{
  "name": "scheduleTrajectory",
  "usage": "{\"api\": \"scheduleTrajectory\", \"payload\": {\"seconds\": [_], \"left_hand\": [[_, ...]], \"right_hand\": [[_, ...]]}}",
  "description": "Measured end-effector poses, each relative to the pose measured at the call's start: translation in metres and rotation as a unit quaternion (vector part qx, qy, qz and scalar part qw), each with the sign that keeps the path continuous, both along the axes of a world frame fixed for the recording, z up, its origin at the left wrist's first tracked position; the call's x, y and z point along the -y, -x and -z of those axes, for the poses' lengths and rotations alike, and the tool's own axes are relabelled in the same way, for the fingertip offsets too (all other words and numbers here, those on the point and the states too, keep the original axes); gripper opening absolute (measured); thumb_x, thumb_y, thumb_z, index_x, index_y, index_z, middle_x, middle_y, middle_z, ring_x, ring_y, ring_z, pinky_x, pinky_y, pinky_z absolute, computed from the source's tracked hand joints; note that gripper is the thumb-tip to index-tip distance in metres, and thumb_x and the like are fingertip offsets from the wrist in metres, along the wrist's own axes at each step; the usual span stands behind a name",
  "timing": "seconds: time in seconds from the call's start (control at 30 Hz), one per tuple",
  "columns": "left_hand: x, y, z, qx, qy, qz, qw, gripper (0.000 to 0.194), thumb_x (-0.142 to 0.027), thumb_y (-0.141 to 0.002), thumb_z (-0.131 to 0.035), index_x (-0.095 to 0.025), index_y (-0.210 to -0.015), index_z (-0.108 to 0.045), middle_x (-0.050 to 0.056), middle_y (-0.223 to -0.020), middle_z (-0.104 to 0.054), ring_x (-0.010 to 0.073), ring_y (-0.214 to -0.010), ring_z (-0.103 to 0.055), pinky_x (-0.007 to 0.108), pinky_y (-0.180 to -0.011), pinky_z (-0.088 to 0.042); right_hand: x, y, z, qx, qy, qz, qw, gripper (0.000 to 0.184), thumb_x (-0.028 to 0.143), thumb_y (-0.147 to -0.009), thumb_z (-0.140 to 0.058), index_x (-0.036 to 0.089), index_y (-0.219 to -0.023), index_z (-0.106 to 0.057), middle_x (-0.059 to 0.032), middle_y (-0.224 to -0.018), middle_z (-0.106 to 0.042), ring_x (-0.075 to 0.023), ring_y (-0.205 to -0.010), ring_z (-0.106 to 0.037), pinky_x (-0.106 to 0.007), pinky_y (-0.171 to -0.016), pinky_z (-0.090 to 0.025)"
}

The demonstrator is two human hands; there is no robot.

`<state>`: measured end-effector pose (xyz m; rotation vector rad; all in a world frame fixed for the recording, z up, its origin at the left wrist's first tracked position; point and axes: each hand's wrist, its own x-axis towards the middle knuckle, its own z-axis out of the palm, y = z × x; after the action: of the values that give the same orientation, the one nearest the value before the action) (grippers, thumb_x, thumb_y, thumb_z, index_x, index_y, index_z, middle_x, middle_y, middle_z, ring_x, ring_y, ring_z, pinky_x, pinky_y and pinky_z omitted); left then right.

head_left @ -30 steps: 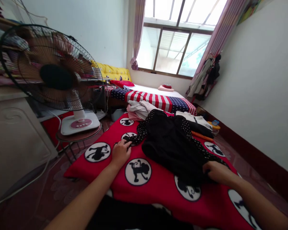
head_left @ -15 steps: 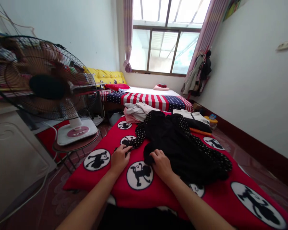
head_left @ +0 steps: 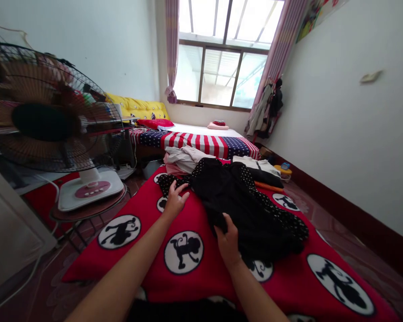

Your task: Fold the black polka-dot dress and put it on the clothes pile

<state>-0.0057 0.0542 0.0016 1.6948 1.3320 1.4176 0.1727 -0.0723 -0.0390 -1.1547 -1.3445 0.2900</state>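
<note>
A black garment with polka-dot trim (head_left: 235, 205) lies spread on a red blanket (head_left: 191, 286) printed with white circles holding black monkeys. My left hand (head_left: 175, 201) is on the blanket with its fingers spread, just below the dotted sleeve (head_left: 171, 182) and close to it. My right hand (head_left: 227, 241) touches the near edge of the black cloth, fingers apart and not clearly gripping. Beyond the garment lie a heap of pale clothes (head_left: 184, 159) and a folded white-and-black garment (head_left: 257, 166).
An electric fan (head_left: 50, 107) stands on a round stool at the left, beside a white cabinet. Behind the blanket is a bed with a stars-and-stripes cover (head_left: 201, 143). An orange strip (head_left: 268, 187) lies at the blanket's far right. A wall runs along the right.
My right hand has moved left from the garment's right side to its near edge. My left hand has lifted slightly off the sleeve, with its fingers spread. The view has swung slightly.
</note>
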Motion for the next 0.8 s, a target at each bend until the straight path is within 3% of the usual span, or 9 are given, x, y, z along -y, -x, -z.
{"api": "scheduleTrajectory", "payload": {"seconds": [0.07, 0.17, 0.23, 0.33, 0.43, 0.53, 0.63, 0.73, 0.8], "left_hand": [[0.03, -0.007, 0.01, 0.075, 0.072, 0.073, 0.992, 0.042, -0.045, -0.085, -0.054, -0.017, -0.115, -0.065, 0.015, -0.138, -0.048, 0.0296, -0.123, -0.052, 0.044, -0.098, -0.047], [0.074, -0.007, 0.018, 0.189, 0.233, 0.178, 0.937, 0.061, -0.064, -0.088, -0.036, -0.024, -0.132, -0.05, 0.014, -0.127, -0.058, 0.0249, -0.093, -0.068, 0.04, -0.073, -0.058], [0.094, -0.005, 0.02, 0.205, 0.293, 0.209, 0.91, 0.064, -0.064, -0.085, -0.043, -0.028, -0.138, -0.042, 0.012, -0.122, -0.062, 0.0242, -0.088, -0.069, 0.038, -0.066, -0.059], [0.104, -0.005, 0.024, 0.188, 0.273, 0.172, 0.928, 0.065, -0.046, -0.077, -0.067, -0.023, -0.134, -0.047, 0.01, -0.116, -0.066, 0.0257, -0.096, -0.067, 0.035, -0.072, -0.059], [0.096, -0.003, 0.028, 0.191, 0.249, 0.103, 0.944, 0.052, -0.026, -0.072, -0.071, -0.015, -0.121, -0.057, 0.01, -0.102, -0.071, 0.0234, -0.091, -0.068, 0.031, -0.075, -0.056], [0.085, 0.011, 0.03, 0.226, 0.274, 0.046, 0.934, 0.05, -0.011, -0.07, -0.065, -0.015, -0.12, -0.057, 0.006, -0.084, -0.072, 0.0194, -0.07, -0.069, 0.028, -0.061, -0.055], [0.075, 0.036, 0.031, 0.268, 0.247, -0.011, 0.931, 0.055, -0.009, -0.067, -0.064, -0.018, -0.12, -0.057, 0.003, -0.074, -0.07, 0.0163, -0.059, -0.066, 0.025, -0.055, -0.053], [0.069, 0.054, 0.038, 0.273, 0.209, -0.051, 0.938, 0.054, -0.015, -0.063, -0.067, -0.018, -0.116, -0.06, 0.002, -0.075, -0.069, 0.0154, -0.06, -0.065, 0.024, -0.056, -0.052], [0.067, 0.057, 0.045, 0.248, 0.18, -0.059, 0.95, 0.051, -0.02, -0.06, -0.068, -0.018, -0.111, -0.062, 0.002, -0.081, -0.069, 0.0163, -0.067, -0.066, 0.025, -0.062, -0.053]], "right_hand": [[0.007, 0.007, -0.002, 0.036, -0.025, -0.053, 0.998, 0.019, 0.02, -0.085, -0.051, 0.021, -0.103, -0.057, -0.004, -0.095, -0.065, -0.019, -0.09, -0.061, -0.031, -0.085, -0.048], [0.013, 0.016, -0.006, 0.071, -0.034, -0.114, 0.99, 0.023, 0.015, -0.084, -0.047, 0.023, -0.104, -0.057, -0.0043, -0.1, -0.064, -0.0184, -0.096, -0.061, -0.031, -0.088, -0.048], [0.013, 0.02, -0.007, 0.107, -0.022, -0.15, 0.983, 0.029, 0.011, -0.081, -0.047, 0.023, -0.106, -0.057, -0.005, -0.105, -0.063, -0.0183, -0.101, -0.06, -0.032, -0.091, -0.048], [0.014, 0.027, -0.007, 0.189, -0.003, -0.21, 0.959, 0.04, 0.006, -0.075, -0.047, 0.021, -0.11, -0.059, -0.0067, -0.111, -0.063, -0.0183, -0.107, -0.058, -0.032, -0.095, -0.047], [0.022, 0.033, -0.008, 0.221, -0.01, -0.229, 0.948, 0.045, 0.004, -0.074, -0.048, 0.02, -0.114, -0.06, -0.0066, -0.116, -0.063, -0.0177, -0.111, -0.057, -0.031, -0.097, -0.046], [0.037, 0.02, -0.013, 0.168, -0.031, -0.156, 0.973, 0.039, 0.007, -0.082, -0.048, 0.024, -0.115, -0.06, -0.004, -0.117, -0.064, -0.0164, -0.11, -0.058, -0.033, -0.097, -0.046], [0.053, -0.026, -0.016, 0.129, -0.069, 0.025, 0.989, 0.028, 0.011, -0.086, -0.048, 0.025, -0.105, -0.064, -0.0047, -0.106, -0.067, -0.0191, -0.105, -0.059, -0.039, -0.096, -0.046], [0.065, -0.087, -0.013, 0.161, -0.047, 0.196, 0.966, 0.023, 0.017, -0.085, -0.054, 0.023, -0.105, -0.063, -0.0067, -0.107, -0.066, -0.0229, -0.107, -0.056, -0.045, -0.098, -0.042], [0.07, -0.117, -0.006, 0.192, 0.008, 0.242, 0.951, 0.034, 0.026, -0.081, -0.062, 0.021, -0.114, -0.059, -0.0089, -0.114, -0.063, -0.026, -0.111, -0.053, -0.047, -0.1, -0.041]]}}
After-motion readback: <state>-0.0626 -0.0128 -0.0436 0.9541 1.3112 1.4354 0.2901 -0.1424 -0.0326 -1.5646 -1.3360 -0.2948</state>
